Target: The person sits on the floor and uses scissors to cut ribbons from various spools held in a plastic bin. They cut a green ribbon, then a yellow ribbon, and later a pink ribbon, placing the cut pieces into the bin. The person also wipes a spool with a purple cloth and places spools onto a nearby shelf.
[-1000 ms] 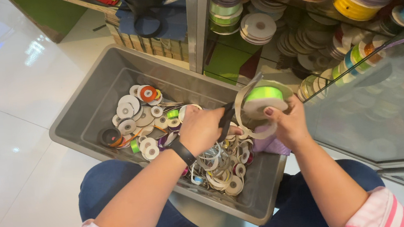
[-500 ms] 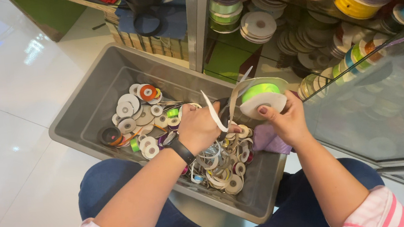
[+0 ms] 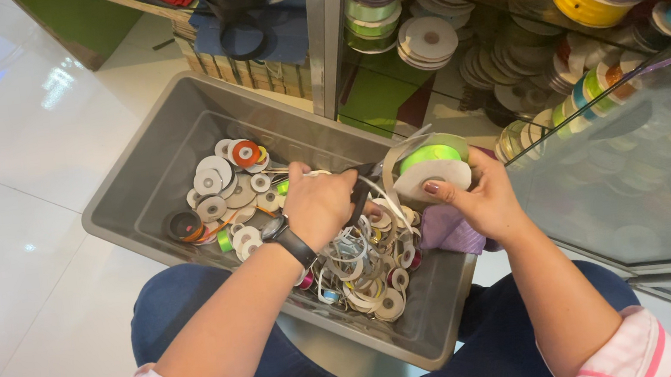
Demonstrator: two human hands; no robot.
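Observation:
My right hand [image 3: 482, 200] holds a spool of lime green ribbon [image 3: 431, 165] with white card sides, over the right part of a grey plastic bin [image 3: 150, 180] that rests on my lap. A pale loose strip [image 3: 390, 173] curls off the spool's left side. My left hand [image 3: 319, 204], with a dark watch [image 3: 277, 229] on the wrist, is closed on dark-handled scissors [image 3: 361, 187] held right against the spool. Their blades are mostly hidden. A purple cloth [image 3: 450, 233] lies under my right hand.
The bin holds several small ribbon spools [image 3: 227, 187] and loose empty rings [image 3: 361, 269]. Behind it a shelf unit with a metal post [image 3: 323, 32] carries stacked ribbon rolls [image 3: 428, 37]. A glass pane [image 3: 640, 165] stands at the right, and glossy white floor tiles [image 3: 13, 206] lie on the left.
The loose strip has swung from between my hands to an arc beside the spool. My left hand has edged slightly up toward the spool. The spool has barely moved.

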